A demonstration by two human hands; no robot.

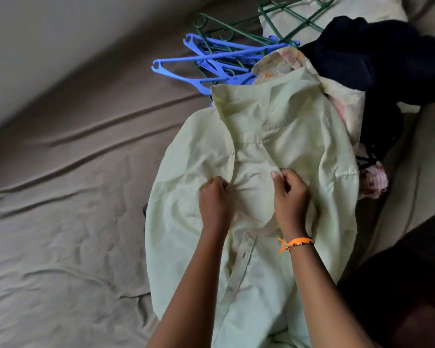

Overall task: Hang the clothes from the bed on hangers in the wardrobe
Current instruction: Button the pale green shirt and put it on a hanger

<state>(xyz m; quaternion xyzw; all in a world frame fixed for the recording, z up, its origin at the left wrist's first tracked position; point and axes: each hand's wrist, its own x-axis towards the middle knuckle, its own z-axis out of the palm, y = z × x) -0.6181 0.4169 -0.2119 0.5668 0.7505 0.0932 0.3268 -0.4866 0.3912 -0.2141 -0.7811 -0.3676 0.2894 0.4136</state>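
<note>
My 2 forearms reach forward over the pale green shirt (pixel 256 151), which lies spread on the bed (pixel 73 197) with its front facing up and its collar pointing away from me. My left hand (pixel 215 199) is curled, pinching the button edge of the shirt front. My right hand (pixel 290 194), an orange band (pixel 298 243) on its wrist, pinches the opposite edge; the 2 hands are near each other but apart. No label or writing can be read. Beyond the collar, blue hangers (pixel 211 59) lie in a loose pile touching green hangers (pixel 274 23). To the right, a flowered cloth (pixel 347 101) peeks from under the shirt, beside a dark garment (pixel 377 56).
</note>
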